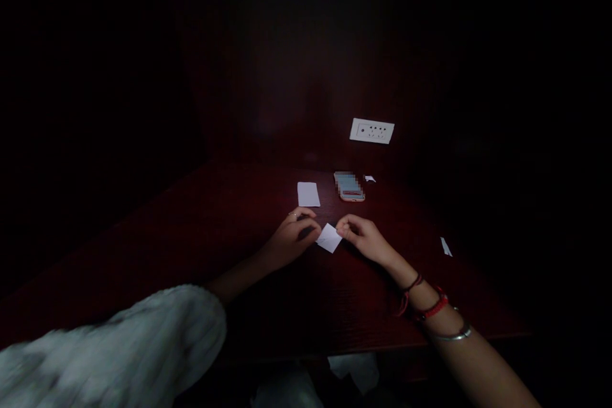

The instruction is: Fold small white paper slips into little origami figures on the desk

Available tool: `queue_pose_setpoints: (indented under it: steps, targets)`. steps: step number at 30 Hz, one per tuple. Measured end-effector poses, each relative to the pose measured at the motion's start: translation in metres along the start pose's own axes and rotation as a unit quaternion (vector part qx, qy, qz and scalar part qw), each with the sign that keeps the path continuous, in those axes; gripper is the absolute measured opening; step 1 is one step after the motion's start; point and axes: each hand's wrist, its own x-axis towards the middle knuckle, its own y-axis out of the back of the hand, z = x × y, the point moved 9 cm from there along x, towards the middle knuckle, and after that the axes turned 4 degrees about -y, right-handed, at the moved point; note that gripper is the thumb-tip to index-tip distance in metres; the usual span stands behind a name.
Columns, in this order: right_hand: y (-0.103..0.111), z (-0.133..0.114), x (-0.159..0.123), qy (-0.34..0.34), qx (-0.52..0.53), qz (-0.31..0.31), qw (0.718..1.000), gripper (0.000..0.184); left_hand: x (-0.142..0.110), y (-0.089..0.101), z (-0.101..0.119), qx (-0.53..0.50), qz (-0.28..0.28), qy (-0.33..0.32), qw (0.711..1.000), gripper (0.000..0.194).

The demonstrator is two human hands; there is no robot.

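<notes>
A small white square of paper (329, 238), turned corner-on like a diamond, is between my two hands at the dark red table. My right hand (366, 237) is closed in a pinch on its right corner. My left hand (292, 239) has its fingers curved at the left corner, which its fingertips partly hide; faint crease lines show near that side. Just beyond my left hand lies a white stack or folded piece of paper (308, 194). To the right of that is a phone (349, 186), its screen lit and blurred out.
Small white paper scraps lie on the dark red table (229, 217): one scrap (370, 178) by the phone, one strip (446, 247) at right. A white wall socket (371, 131) is on the back panel. The surroundings are very dark.
</notes>
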Motion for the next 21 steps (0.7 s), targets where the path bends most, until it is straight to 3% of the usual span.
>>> queue_pose_setpoints:
  steps: [5, 11, 17, 21]
  targets:
    - [-0.002, 0.008, 0.003, -0.018, 0.042, 0.019, 0.999, 0.01, 0.0, -0.002, -0.003, -0.024, 0.003, 0.009, 1.0, 0.013]
    - [0.001, 0.011, 0.002, -0.017, 0.012, 0.047, 0.999, 0.01, -0.001, -0.007, -0.012, -0.055, 0.001, 0.023, 0.998, 0.013]
    - [0.001, -0.028, -0.008, 0.082, -0.111, 0.064, 0.988, 0.018, -0.002, -0.01, -0.02, -0.064, 0.003, 0.052, 0.997, 0.011]
    - [-0.012, -0.048, -0.015, 0.137, -0.191, 0.021, 0.972, 0.035, -0.003, -0.012, -0.026, -0.103, -0.001, 0.088, 0.991, 0.013]
